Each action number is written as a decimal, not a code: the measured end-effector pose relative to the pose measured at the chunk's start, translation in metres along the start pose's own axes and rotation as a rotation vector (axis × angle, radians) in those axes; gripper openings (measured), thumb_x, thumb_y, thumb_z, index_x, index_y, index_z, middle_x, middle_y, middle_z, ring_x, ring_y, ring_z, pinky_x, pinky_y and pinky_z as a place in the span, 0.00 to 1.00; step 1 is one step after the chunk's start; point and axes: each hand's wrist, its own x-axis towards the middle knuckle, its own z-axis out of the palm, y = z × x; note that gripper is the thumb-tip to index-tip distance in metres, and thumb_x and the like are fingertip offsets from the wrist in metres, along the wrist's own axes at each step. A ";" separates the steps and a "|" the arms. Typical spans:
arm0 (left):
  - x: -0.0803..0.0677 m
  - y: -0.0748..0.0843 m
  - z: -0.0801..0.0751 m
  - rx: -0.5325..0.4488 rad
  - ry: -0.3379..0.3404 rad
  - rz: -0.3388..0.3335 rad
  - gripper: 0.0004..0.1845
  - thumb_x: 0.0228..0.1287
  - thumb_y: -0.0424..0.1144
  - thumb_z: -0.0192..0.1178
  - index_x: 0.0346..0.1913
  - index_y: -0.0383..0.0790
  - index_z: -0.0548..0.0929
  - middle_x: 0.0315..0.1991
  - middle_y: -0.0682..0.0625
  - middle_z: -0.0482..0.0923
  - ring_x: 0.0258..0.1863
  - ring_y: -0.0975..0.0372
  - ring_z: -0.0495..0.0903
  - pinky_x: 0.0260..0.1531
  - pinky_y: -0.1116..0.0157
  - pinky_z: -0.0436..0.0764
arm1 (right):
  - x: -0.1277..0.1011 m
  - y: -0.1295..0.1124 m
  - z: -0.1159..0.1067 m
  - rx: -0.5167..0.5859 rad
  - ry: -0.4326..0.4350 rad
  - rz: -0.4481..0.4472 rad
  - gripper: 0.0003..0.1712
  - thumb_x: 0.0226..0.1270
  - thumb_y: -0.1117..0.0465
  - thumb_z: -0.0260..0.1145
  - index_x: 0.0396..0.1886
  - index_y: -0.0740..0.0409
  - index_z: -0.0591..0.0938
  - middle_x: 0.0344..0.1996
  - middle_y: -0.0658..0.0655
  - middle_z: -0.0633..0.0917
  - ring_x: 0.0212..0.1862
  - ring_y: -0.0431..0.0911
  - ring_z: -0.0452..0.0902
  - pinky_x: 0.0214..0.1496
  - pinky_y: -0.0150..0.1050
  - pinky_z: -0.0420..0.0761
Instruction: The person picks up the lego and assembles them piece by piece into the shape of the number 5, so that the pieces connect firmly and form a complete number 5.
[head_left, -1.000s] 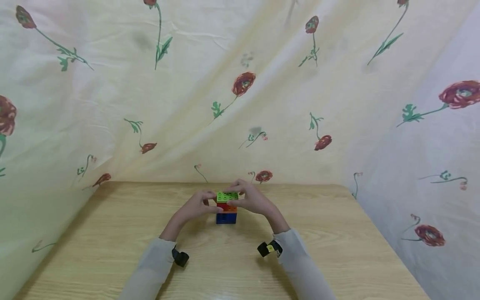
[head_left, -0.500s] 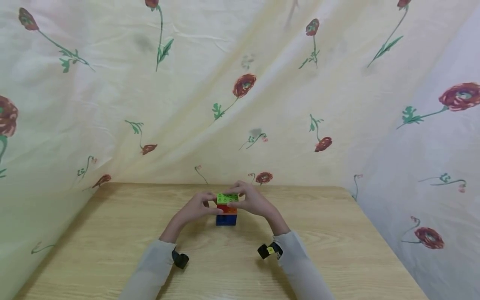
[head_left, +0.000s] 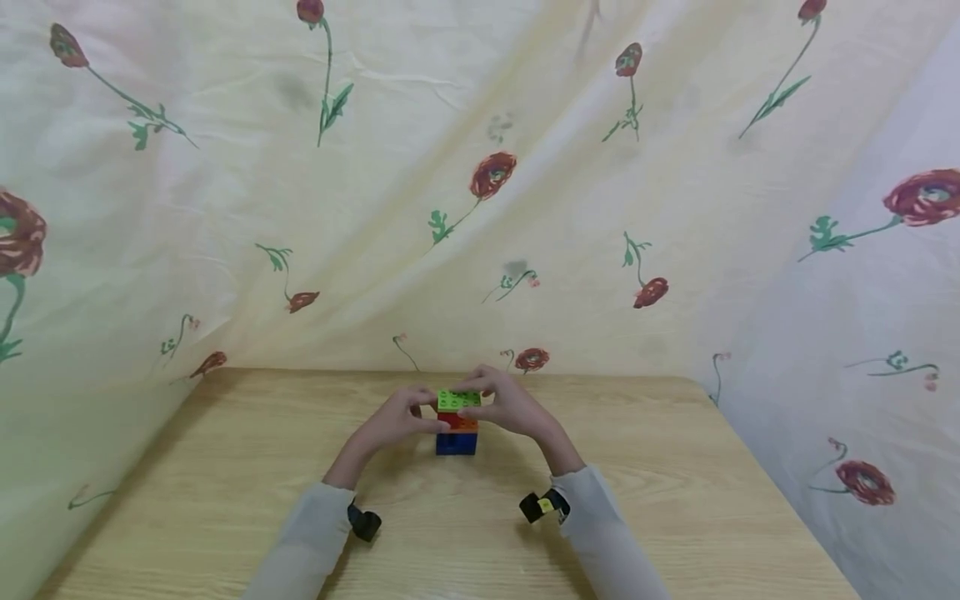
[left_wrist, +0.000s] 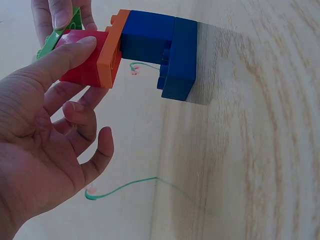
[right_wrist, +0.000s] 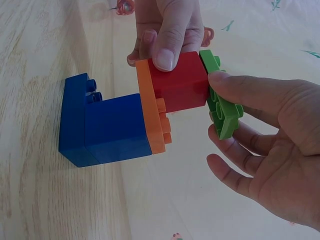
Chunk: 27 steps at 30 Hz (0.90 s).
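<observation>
A stack of toy building bricks stands on the table. Its lowest piece is a blue brick [left_wrist: 181, 60], with another blue brick [right_wrist: 117, 127] on top. Above these come a thin orange brick [right_wrist: 150, 115] and a red brick [right_wrist: 187, 82]. A thin green brick [head_left: 459, 402] lies uppermost, sticking out past the red one, its hollow underside partly showing in the right wrist view. My left hand [head_left: 392, 417] pinches the red brick between thumb and fingers. From the other side, my right hand [head_left: 512, 405] pinches the green brick's overhanging end, thumb on the near side.
The pale wooden table [head_left: 225, 467] ends behind the stack. A cream curtain [head_left: 360, 208] with red flowers hangs along the back and both sides. Each wrist wears a small black camera.
The head view has shifted slightly, so everything appears a little lower and further right. Both hands keep the same hold on the bricks.
</observation>
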 end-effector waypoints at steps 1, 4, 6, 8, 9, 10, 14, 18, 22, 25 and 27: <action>0.000 0.001 0.000 0.000 -0.001 -0.008 0.15 0.64 0.41 0.72 0.51 0.41 0.89 0.47 0.46 0.84 0.38 0.56 0.73 0.35 0.68 0.72 | 0.000 0.000 0.000 0.002 -0.002 0.002 0.22 0.68 0.61 0.71 0.62 0.53 0.84 0.51 0.56 0.81 0.49 0.46 0.74 0.48 0.37 0.77; -0.001 0.001 0.000 -0.003 -0.004 -0.007 0.15 0.64 0.41 0.72 0.51 0.40 0.89 0.47 0.46 0.84 0.38 0.55 0.73 0.34 0.68 0.73 | 0.000 0.000 0.000 0.010 -0.008 0.010 0.22 0.68 0.61 0.71 0.62 0.53 0.84 0.51 0.57 0.81 0.49 0.46 0.74 0.46 0.35 0.77; 0.000 0.001 0.000 -0.003 -0.003 0.001 0.15 0.63 0.41 0.72 0.51 0.40 0.89 0.46 0.46 0.84 0.38 0.55 0.73 0.35 0.68 0.73 | 0.000 0.000 -0.001 0.013 -0.010 0.016 0.22 0.68 0.62 0.71 0.62 0.53 0.84 0.51 0.57 0.81 0.49 0.46 0.74 0.46 0.35 0.77; 0.000 0.001 0.000 0.000 -0.002 0.004 0.14 0.63 0.42 0.72 0.50 0.41 0.89 0.46 0.47 0.84 0.38 0.56 0.73 0.35 0.68 0.73 | 0.000 -0.001 -0.001 0.017 -0.010 0.014 0.22 0.68 0.62 0.71 0.62 0.54 0.84 0.51 0.57 0.81 0.48 0.46 0.74 0.46 0.35 0.78; 0.001 0.000 0.000 0.003 -0.002 0.009 0.14 0.63 0.42 0.72 0.50 0.40 0.89 0.46 0.47 0.84 0.38 0.57 0.73 0.35 0.68 0.73 | 0.000 -0.001 -0.002 0.019 -0.009 0.013 0.22 0.68 0.62 0.71 0.62 0.54 0.84 0.51 0.57 0.81 0.48 0.46 0.74 0.46 0.35 0.78; 0.001 0.000 0.000 0.007 -0.002 0.009 0.14 0.63 0.42 0.72 0.50 0.40 0.89 0.46 0.47 0.84 0.38 0.57 0.73 0.35 0.68 0.73 | 0.000 -0.001 -0.002 0.018 -0.009 0.010 0.22 0.68 0.62 0.71 0.62 0.54 0.84 0.51 0.57 0.81 0.49 0.46 0.74 0.46 0.35 0.77; -0.001 0.000 0.000 0.013 0.000 -0.004 0.15 0.63 0.42 0.72 0.51 0.40 0.89 0.46 0.46 0.84 0.37 0.60 0.72 0.35 0.68 0.72 | -0.001 -0.002 -0.001 0.012 -0.005 0.000 0.22 0.68 0.61 0.71 0.61 0.54 0.84 0.50 0.56 0.81 0.49 0.46 0.74 0.48 0.37 0.77; -0.001 0.000 0.000 0.008 -0.001 0.001 0.15 0.64 0.41 0.71 0.51 0.40 0.89 0.46 0.45 0.84 0.36 0.59 0.72 0.34 0.68 0.72 | 0.000 -0.001 0.001 0.017 -0.002 -0.003 0.22 0.68 0.61 0.71 0.61 0.54 0.85 0.50 0.56 0.81 0.49 0.45 0.74 0.48 0.36 0.77; -0.001 -0.001 0.001 0.009 -0.002 0.008 0.15 0.64 0.41 0.71 0.51 0.40 0.89 0.46 0.46 0.84 0.37 0.60 0.73 0.35 0.69 0.73 | 0.000 0.000 0.001 0.036 -0.001 -0.008 0.22 0.67 0.62 0.72 0.61 0.55 0.85 0.51 0.57 0.81 0.50 0.46 0.74 0.46 0.34 0.78; -0.001 -0.001 0.000 0.016 -0.001 0.004 0.15 0.64 0.42 0.71 0.52 0.41 0.89 0.46 0.47 0.84 0.37 0.62 0.73 0.35 0.68 0.73 | 0.000 0.000 0.001 0.042 0.003 -0.009 0.22 0.67 0.63 0.72 0.61 0.55 0.85 0.51 0.57 0.81 0.50 0.46 0.74 0.46 0.35 0.79; 0.000 -0.001 0.000 0.021 -0.002 0.002 0.15 0.64 0.42 0.71 0.52 0.41 0.89 0.46 0.47 0.84 0.37 0.62 0.72 0.36 0.68 0.73 | 0.000 0.000 0.001 0.040 0.003 -0.008 0.22 0.67 0.63 0.72 0.61 0.55 0.85 0.51 0.57 0.81 0.50 0.46 0.74 0.45 0.35 0.79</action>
